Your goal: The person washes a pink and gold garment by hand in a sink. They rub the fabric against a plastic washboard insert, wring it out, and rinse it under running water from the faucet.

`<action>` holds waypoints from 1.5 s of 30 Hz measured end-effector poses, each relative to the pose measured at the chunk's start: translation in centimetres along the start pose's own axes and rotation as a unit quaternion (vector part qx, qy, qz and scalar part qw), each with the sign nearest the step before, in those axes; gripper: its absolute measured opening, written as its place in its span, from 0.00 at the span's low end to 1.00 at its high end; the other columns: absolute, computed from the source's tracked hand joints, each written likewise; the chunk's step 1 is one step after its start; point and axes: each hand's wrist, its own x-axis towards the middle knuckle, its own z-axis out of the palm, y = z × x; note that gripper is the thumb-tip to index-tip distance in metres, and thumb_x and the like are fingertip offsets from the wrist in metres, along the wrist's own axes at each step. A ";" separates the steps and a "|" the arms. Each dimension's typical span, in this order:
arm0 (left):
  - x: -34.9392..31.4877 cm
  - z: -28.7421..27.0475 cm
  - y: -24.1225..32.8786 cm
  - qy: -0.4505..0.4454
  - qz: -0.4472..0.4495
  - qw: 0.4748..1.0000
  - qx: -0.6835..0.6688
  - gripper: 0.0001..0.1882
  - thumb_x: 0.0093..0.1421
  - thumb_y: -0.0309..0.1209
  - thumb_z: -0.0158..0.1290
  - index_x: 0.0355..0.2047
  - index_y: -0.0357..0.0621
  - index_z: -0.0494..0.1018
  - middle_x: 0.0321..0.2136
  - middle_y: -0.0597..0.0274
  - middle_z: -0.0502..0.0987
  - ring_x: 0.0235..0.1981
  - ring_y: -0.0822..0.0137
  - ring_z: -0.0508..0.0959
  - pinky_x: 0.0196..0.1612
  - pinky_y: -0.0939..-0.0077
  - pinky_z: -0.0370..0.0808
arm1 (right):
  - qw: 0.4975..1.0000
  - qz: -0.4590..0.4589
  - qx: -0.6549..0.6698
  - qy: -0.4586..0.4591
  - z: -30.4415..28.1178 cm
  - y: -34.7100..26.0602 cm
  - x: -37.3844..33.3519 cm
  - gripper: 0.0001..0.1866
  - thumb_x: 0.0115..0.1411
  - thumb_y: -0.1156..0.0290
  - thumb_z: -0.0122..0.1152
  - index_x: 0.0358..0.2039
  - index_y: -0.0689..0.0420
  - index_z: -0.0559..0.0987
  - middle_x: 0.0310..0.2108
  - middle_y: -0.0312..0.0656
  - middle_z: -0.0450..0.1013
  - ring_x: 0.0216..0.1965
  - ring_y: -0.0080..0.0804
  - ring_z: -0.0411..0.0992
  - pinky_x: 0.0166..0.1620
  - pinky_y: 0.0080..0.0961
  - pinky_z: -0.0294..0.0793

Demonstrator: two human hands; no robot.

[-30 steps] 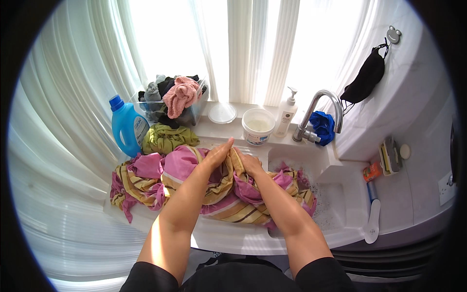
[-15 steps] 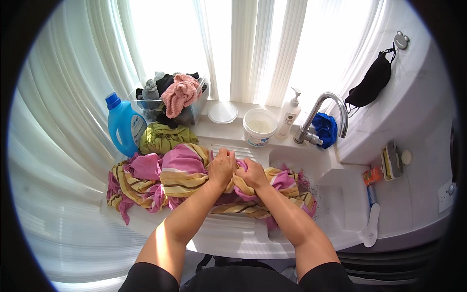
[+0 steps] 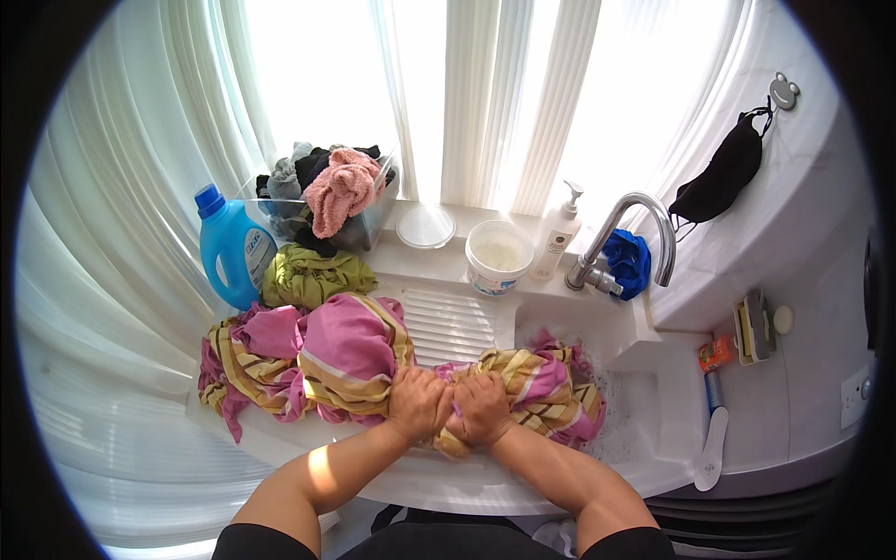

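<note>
A large pink and yellow striped cloth lies bunched across the sink's ridged washboard, and its right end hangs in the basin among suds. My left hand is closed around the gathered middle of the cloth at the board's near edge. Right beside it, nearly touching, my right hand grips the same cloth with fingers wrapped round. To the left of my hands the fabric bulges in a rounded heap. What lies inside my fists is hidden.
Behind the cloth stand a blue detergent bottle, a green cloth, a clear bin of clothes, a white tub, a round lid and a pump bottle. A curved faucet overhangs the basin. A white-ended brush lies right.
Both hands have pulled down toward me, dragging the gripped cloth to the near edge. More of the ridged board now shows behind them, and the left heap has puffed up.
</note>
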 end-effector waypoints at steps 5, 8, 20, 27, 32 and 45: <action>9.9 6.6 -8.1 0.076 -0.123 0.969 0.199 0.13 0.62 0.38 0.51 0.26 0.42 0.75 0.25 0.53 0.77 0.28 0.49 0.79 0.30 0.54 0.76 | 0.944 0.316 -0.087 0.047 1.2 4.5 13.2 0.21 0.57 0.51 0.54 0.37 0.57 0.79 0.36 0.50 0.77 0.44 0.53 0.73 0.47 0.49 0.69; 8.0 4.6 -8.5 -0.205 -0.063 0.973 0.090 0.15 0.62 0.40 0.51 0.33 0.41 0.77 0.33 0.50 0.78 0.35 0.50 0.79 0.40 0.51 0.73 | 0.972 0.232 -0.025 0.024 0.5 3.9 10.6 0.21 0.57 0.51 0.54 0.38 0.56 0.79 0.38 0.50 0.77 0.45 0.53 0.73 0.47 0.49 0.69; 9.0 6.8 -8.3 0.018 -0.129 0.989 0.066 0.20 0.61 0.43 0.52 0.17 0.44 0.74 0.23 0.52 0.78 0.29 0.50 0.78 0.37 0.55 0.72 | 0.986 0.165 -0.039 0.002 0.0 5.6 10.9 0.20 0.51 0.50 0.61 0.30 0.57 0.77 0.30 0.49 0.76 0.37 0.50 0.74 0.42 0.45 0.70; 5.7 -1.5 -3.0 -0.125 -0.070 0.983 -0.114 0.18 0.58 0.45 0.56 0.31 0.40 0.75 0.32 0.51 0.78 0.41 0.48 0.76 0.49 0.54 0.67 | 0.991 0.019 0.130 -0.013 -5.3 1.9 5.8 0.27 0.44 0.50 0.67 0.39 0.58 0.78 0.36 0.48 0.74 0.40 0.48 0.72 0.48 0.43 0.67; -2.5 -3.6 0.6 -0.016 0.142 0.988 -0.058 0.13 0.51 0.40 0.60 0.22 0.49 0.70 0.25 0.64 0.71 0.29 0.60 0.72 0.40 0.61 0.64 | 0.978 -0.187 -0.036 0.085 -3.6 -0.5 0.2 0.18 0.44 0.51 0.66 0.25 0.51 0.73 0.25 0.34 0.69 0.30 0.31 0.69 0.41 0.35 0.61; 3.1 -4.8 -1.2 -0.169 -0.002 0.984 -0.049 0.29 0.55 0.55 0.57 0.45 0.41 0.75 0.36 0.51 0.77 0.42 0.52 0.75 0.49 0.53 0.67 | 0.995 0.008 0.060 -0.078 -6.1 0.3 4.2 0.31 0.49 0.43 0.62 0.47 0.53 0.79 0.33 0.43 0.74 0.41 0.43 0.72 0.45 0.39 0.68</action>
